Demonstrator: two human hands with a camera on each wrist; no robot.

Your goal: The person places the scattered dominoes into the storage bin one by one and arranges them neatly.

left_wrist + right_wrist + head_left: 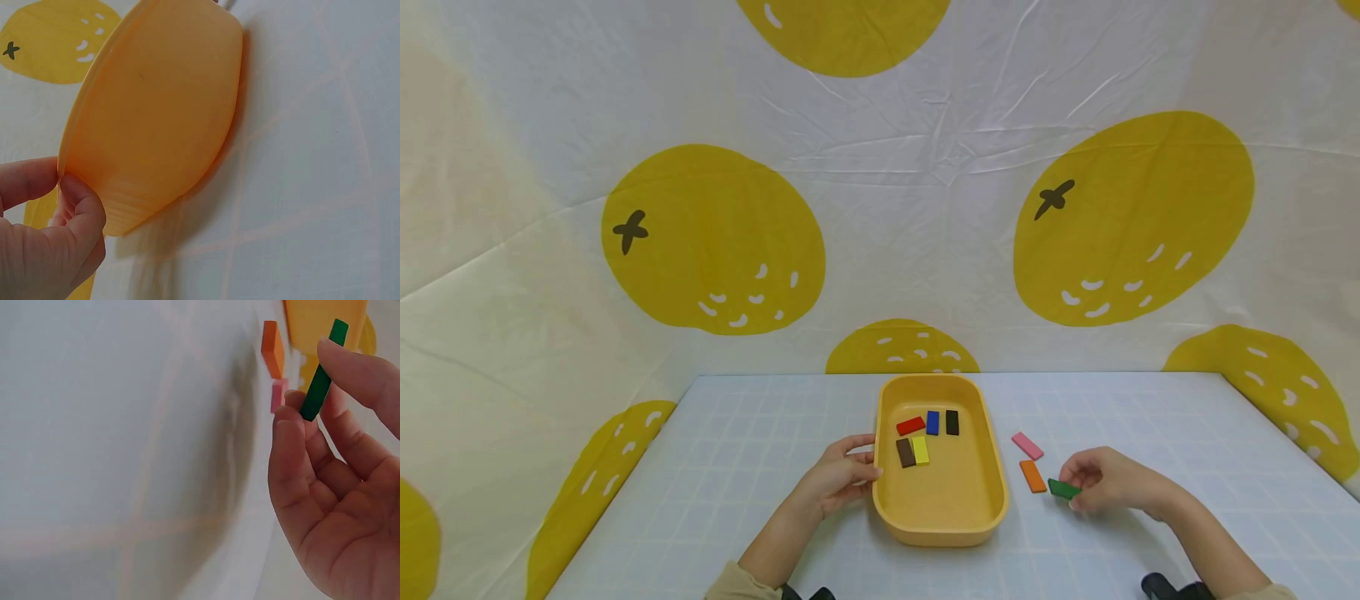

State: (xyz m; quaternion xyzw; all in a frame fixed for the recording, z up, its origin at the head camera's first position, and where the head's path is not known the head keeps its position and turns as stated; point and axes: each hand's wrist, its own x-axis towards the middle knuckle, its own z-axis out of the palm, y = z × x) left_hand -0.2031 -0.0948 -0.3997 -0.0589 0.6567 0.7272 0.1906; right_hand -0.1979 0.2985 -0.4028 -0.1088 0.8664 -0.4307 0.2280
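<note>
A yellow-orange tray (955, 508) stands on the table, and my left hand (841, 477) pinches its left rim between thumb and fingers. The left wrist view shows that grip on the tray's edge (156, 94) close up. Inside the tray lie a red block (911, 426), a blue block (932, 422), a black block (952, 422), a brown block (906, 453) and a yellow block (921, 451). To the right of the tray, my right hand (1108, 482) pinches a green block (1063, 489) by thumb and fingers. The right wrist view has this green block (319, 387) held tilted.
A pink block (1027, 446) and an orange block (1033, 477) lie on the table between the tray and my right hand. The table (737, 467) bears a pale grid pattern. Behind it hangs a cloth (917, 250) printed with large yellow fruit.
</note>
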